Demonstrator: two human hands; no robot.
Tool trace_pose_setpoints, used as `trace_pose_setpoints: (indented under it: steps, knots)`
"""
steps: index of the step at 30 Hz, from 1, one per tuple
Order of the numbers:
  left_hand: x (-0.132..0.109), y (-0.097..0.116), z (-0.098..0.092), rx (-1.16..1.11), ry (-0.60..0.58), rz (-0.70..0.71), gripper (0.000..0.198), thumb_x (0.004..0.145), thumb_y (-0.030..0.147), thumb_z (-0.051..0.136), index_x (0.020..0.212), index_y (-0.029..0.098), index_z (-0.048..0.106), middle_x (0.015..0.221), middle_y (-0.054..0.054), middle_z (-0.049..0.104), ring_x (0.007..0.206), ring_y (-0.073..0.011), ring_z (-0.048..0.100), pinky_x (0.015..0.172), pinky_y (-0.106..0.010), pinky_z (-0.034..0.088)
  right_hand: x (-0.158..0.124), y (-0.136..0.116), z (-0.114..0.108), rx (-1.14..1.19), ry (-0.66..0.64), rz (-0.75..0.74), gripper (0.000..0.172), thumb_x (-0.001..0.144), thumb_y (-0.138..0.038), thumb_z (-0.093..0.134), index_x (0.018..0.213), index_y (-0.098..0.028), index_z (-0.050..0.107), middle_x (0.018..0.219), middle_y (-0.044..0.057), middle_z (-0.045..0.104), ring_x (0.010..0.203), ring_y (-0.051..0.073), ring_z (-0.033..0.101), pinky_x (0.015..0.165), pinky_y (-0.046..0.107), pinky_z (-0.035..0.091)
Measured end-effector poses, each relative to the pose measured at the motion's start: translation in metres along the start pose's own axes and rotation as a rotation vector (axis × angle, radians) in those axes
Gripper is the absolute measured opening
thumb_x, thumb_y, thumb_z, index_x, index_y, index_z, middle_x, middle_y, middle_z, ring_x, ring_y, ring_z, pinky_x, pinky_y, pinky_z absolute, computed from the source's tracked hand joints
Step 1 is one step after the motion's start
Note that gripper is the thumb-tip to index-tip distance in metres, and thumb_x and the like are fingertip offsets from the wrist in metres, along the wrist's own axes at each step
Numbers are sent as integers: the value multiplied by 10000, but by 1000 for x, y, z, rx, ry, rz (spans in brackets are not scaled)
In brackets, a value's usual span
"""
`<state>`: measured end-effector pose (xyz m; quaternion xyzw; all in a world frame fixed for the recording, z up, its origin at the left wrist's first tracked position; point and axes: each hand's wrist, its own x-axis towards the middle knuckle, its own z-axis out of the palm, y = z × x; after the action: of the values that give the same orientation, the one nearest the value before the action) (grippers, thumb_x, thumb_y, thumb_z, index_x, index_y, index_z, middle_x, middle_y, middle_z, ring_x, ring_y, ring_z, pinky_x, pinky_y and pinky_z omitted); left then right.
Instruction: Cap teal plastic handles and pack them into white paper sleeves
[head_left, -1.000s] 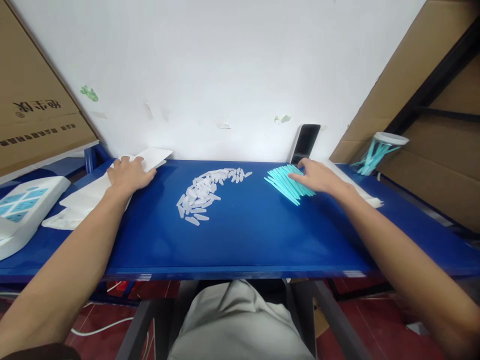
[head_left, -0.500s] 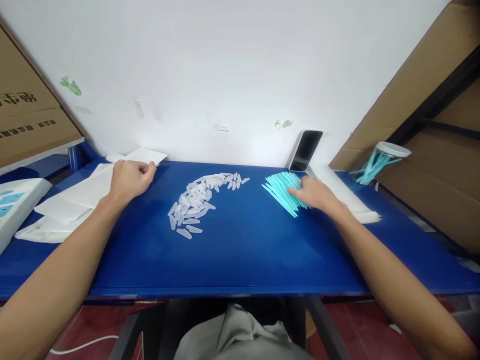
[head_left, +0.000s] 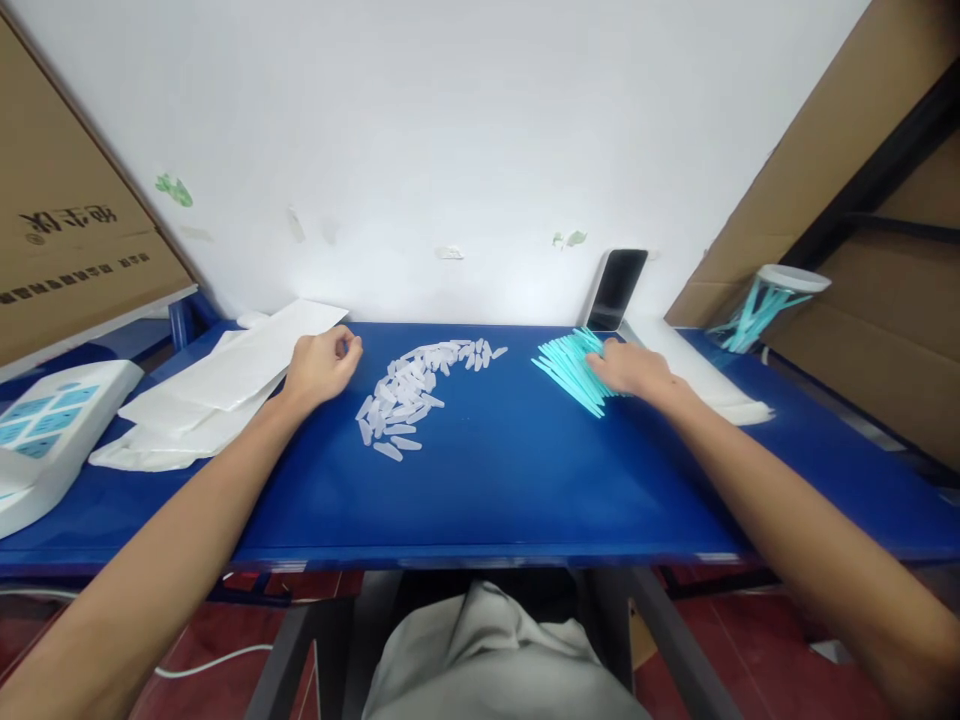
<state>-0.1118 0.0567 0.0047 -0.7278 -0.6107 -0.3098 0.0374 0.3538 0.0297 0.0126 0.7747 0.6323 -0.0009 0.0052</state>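
My left hand (head_left: 322, 366) is closed, its fingers curled into a loose fist beside the white papers (head_left: 225, 375). What lies inside the curl, if anything, is hidden. Just to its right a curved heap of small translucent white plastic pieces (head_left: 409, 385) is spread on the blue table. My right hand (head_left: 630, 368) is closed at the right end of a pile of thin turquoise plastic sticks (head_left: 566, 365). Its thumb and fingertips press on the sticks; how many they grip is hidden.
A black-screened phone (head_left: 616, 290) leans on the white wall behind the sticks. A clear tub (head_left: 765, 305) of turquoise sticks stands at right, near a white sheet or bag (head_left: 697, 375). At left are a white device with blue panels (head_left: 56, 420) and a cardboard box (head_left: 82, 220).
The whole view has shifted slightly. My left hand has moved a little right, nearer the white pieces. My right hand stays at the turquoise sticks.
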Motion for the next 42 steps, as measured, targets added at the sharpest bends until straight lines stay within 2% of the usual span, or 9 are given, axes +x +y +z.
trace_pose_setpoints:
  steps: [12, 15, 19, 22, 24, 27, 32, 37, 42]
  knots:
    - [-3, 2, 6, -26, -32, 20, 341, 890, 446, 473, 763, 187, 654, 633, -25, 622, 615, -177, 554, 666, -292, 378, -4, 10, -17, -83, 43, -143, 377, 1001, -408, 374, 1068, -150, 640, 1074, 233, 714, 936, 363, 681, 726, 418, 471]
    - [-3, 11, 0, -77, 35, 22, 343, 891, 434, 486, 753, 170, 657, 609, -12, 587, 606, -160, 535, 661, -286, 375, -24, -7, -28, -65, 50, -360, 270, 1011, -384, 384, 984, -195, 576, 929, 155, 701, 797, 284, 647, 669, 354, 412]
    - [-22, 56, -28, -275, 43, 89, 364, 902, 435, 490, 770, 162, 691, 628, -6, 595, 610, -151, 520, 648, -282, 390, -67, -47, -28, 39, -50, -827, 172, 1016, -349, 411, 931, -223, 493, 758, 58, 631, 598, 208, 535, 565, 322, 321]
    - [-59, 103, -50, -350, -89, 206, 415, 948, 483, 479, 739, 189, 684, 639, -10, 628, 621, -164, 534, 653, -304, 407, -94, -74, -20, -32, -53, -990, 122, 1005, -301, 436, 981, -209, 513, 783, 57, 643, 606, 210, 542, 557, 324, 295]
    - [-86, 127, -56, -315, -99, 243, 433, 953, 484, 483, 652, 209, 629, 564, 3, 595, 545, -150, 467, 681, -331, 422, -104, -86, -14, -69, -40, -1055, 121, 999, -274, 443, 1008, -197, 536, 865, 78, 684, 665, 216, 594, 573, 326, 294]
    - [-118, 145, -51, -358, -132, 220, 424, 963, 452, 494, 616, 219, 569, 485, 21, 541, 478, -138, 439, 630, -329, 427, -112, -96, -7, -83, -26, -1099, 138, 989, -265, 455, 1024, -188, 563, 952, 101, 711, 752, 231, 644, 600, 332, 302]
    - [-142, 145, -34, -464, -256, 146, 392, 997, 422, 484, 667, 222, 559, 493, 38, 493, 445, -125, 440, 467, -293, 334, -119, -94, -2, -7, 1, -1048, 132, 944, -313, 514, 1005, -201, 552, 941, 72, 683, 719, 225, 612, 599, 343, 302]
    - [-150, 144, -25, -268, -165, 329, 449, 989, 316, 462, 561, 212, 377, 554, -11, 510, 546, -161, 487, 558, -344, 367, -127, -88, 3, 133, -32, -999, 325, 912, -425, 590, 1142, -197, 557, 1037, 72, 660, 787, 232, 617, 644, 339, 349]
    - [-165, 137, -21, -203, -165, 350, 368, 992, 283, 483, 630, 227, 448, 513, 15, 507, 474, -152, 477, 511, -333, 360, -126, -84, 7, 222, 77, -1060, 376, 949, -503, 568, 1170, -198, 577, 1039, 94, 687, 905, 280, 611, 843, 403, 365]
